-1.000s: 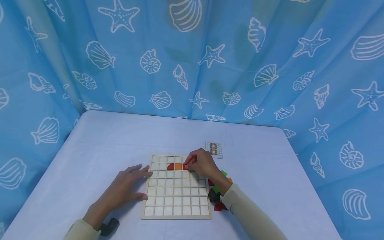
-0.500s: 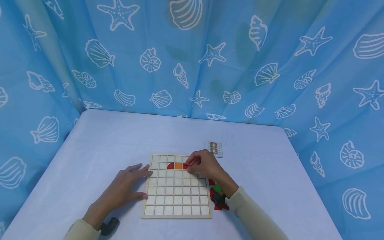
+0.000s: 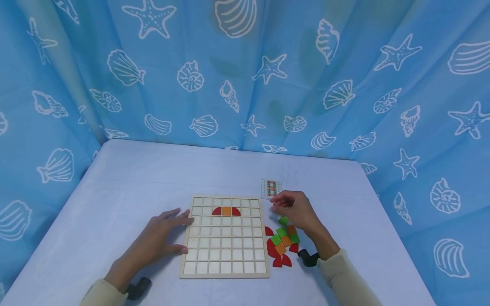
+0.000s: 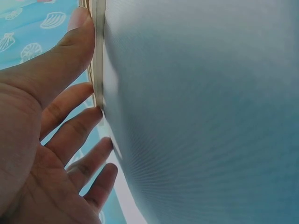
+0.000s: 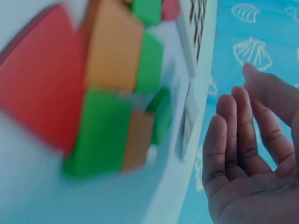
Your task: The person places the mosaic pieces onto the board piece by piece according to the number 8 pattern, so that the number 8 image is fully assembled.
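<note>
My left hand (image 3: 162,236) lies at the left edge of a wooden grid board (image 3: 220,278), fingers spread and fingertips at its rim (image 4: 98,56). In the board's second row sit a red quarter-circle tile (image 3: 217,211), an orange square tile (image 3: 226,211) and another red quarter-circle tile (image 3: 236,211), side by side. Right of the board, my right hand (image 3: 298,210) hovers with loosely bent fingers and holds nothing. Just below it lies a pile of loose tiles: green squares (image 3: 276,239), orange squares (image 3: 280,248) and red quarter-circles (image 3: 286,260).
A small pattern card (image 3: 271,188) lies beyond the board, close to the right fingertips. Black wrist-camera mounts (image 3: 308,258) hang under both wrists. A blue shell-print curtain (image 3: 237,76) stands behind the white table (image 3: 164,170).
My right hand has let go of the right red quarter-circle tile on the board and moved right, over the loose tiles, uncovering them. The left hand has stayed put.
</note>
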Action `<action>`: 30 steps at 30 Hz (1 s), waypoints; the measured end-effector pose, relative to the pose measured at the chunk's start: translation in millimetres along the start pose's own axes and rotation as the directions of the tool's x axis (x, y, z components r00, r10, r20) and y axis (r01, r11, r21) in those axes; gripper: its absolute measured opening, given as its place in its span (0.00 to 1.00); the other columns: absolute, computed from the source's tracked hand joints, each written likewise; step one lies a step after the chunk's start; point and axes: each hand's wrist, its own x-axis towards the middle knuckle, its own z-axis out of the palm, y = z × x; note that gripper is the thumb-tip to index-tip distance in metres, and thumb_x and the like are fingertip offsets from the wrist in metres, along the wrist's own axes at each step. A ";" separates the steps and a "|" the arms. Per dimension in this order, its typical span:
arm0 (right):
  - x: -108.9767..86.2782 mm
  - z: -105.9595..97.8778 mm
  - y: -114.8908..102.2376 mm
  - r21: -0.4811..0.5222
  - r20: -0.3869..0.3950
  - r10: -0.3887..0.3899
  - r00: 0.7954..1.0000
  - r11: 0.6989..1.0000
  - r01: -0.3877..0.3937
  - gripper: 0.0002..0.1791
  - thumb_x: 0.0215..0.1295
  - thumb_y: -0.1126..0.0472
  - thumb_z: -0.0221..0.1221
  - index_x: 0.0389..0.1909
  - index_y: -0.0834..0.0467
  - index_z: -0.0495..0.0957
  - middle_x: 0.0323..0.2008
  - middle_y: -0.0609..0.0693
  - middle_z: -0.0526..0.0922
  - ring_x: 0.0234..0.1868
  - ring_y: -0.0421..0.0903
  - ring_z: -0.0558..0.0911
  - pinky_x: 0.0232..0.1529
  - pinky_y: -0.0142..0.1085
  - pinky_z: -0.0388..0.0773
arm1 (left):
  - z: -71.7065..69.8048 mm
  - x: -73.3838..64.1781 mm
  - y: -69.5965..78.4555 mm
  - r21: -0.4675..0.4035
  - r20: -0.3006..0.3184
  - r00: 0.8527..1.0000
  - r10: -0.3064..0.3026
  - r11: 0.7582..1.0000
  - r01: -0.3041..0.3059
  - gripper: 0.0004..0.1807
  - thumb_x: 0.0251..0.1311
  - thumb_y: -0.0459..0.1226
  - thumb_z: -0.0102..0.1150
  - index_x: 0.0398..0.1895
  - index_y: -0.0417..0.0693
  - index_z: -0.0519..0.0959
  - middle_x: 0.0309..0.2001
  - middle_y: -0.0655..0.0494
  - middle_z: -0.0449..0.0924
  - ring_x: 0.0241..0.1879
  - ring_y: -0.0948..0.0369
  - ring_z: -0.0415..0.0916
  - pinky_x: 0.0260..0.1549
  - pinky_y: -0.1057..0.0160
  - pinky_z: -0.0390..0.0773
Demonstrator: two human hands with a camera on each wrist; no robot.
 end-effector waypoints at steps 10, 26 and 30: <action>-9.8 -16.0 26.8 -0.039 0.027 0.070 0.997 0.997 -0.069 0.15 0.63 0.64 0.75 0.50 0.54 0.88 0.42 0.52 0.89 0.41 0.48 0.84 0.42 0.30 0.84 | 0.6 0.2 1.0 0.002 -0.001 1.000 -0.007 1.000 0.007 0.46 0.45 0.51 0.85 0.72 0.58 0.78 0.77 0.52 0.73 0.77 0.38 0.67 0.68 0.28 0.70; -11.2 -16.9 32.8 -0.275 0.057 0.061 0.996 0.961 -0.043 0.13 0.59 0.66 0.77 0.44 0.53 0.90 0.37 0.48 0.83 0.39 0.46 0.78 0.40 0.33 0.81 | 0.4 0.0 2.4 -0.007 0.004 1.000 -0.006 1.000 0.006 0.46 0.45 0.51 0.85 0.72 0.58 0.78 0.77 0.52 0.73 0.77 0.38 0.67 0.68 0.28 0.69; -10.8 -14.6 30.7 -0.273 0.051 0.068 0.996 0.961 -0.051 0.12 0.59 0.66 0.77 0.40 0.52 0.87 0.34 0.49 0.81 0.37 0.46 0.78 0.38 0.32 0.81 | 2.5 1.0 1.0 0.002 0.002 1.000 -0.005 1.000 0.005 0.46 0.45 0.51 0.85 0.72 0.57 0.78 0.77 0.51 0.73 0.77 0.38 0.67 0.68 0.28 0.69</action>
